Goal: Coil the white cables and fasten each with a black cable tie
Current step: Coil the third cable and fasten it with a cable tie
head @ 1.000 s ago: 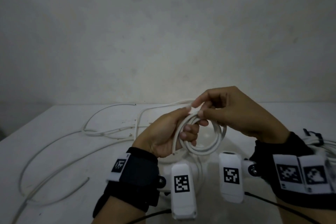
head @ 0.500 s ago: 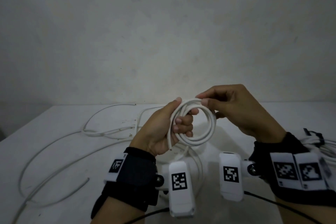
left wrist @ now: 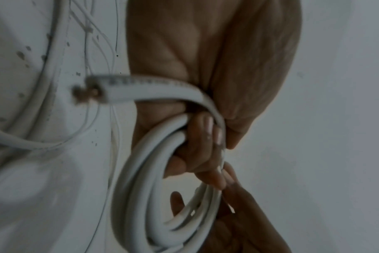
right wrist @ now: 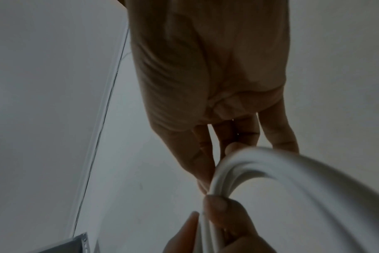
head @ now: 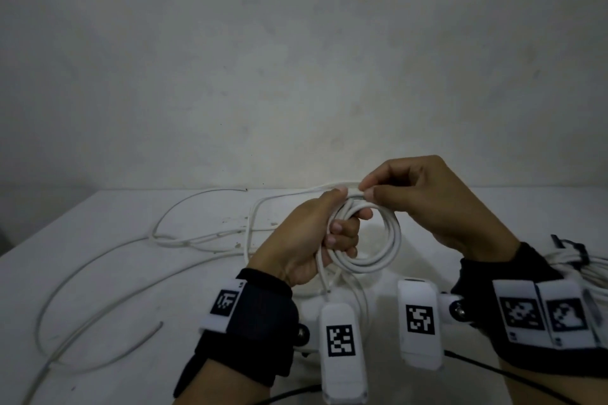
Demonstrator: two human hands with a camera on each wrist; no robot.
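Note:
A white cable coil [head: 381, 260] of several loops hangs in the air above the table's middle. My left hand [head: 316, 233] grips its left side, fingers curled through the loops [left wrist: 141, 179]. My right hand [head: 421, 200] pinches the top of the coil between thumb and forefinger, right beside the left thumb; the same coil [right wrist: 292, 179] crosses the right wrist view. A cut cable end [left wrist: 91, 90] with bare wire sticks out near the left palm. The cable's loose tail [head: 283, 197] runs off to the left over the table. At the right edge lies a coiled white bundle [head: 589, 263] with a black cable tie [head: 570, 245].
Loose white cables [head: 98, 273] sprawl in wide curves over the left half of the white table [head: 131, 217]. A plain wall stands behind the table. Black leads [head: 526, 378] run from the wrist cameras near the front edge.
Both hands have risen slightly with the coil. The right hand has brought another turn of cable up to the top of the coil, next to the left thumb.

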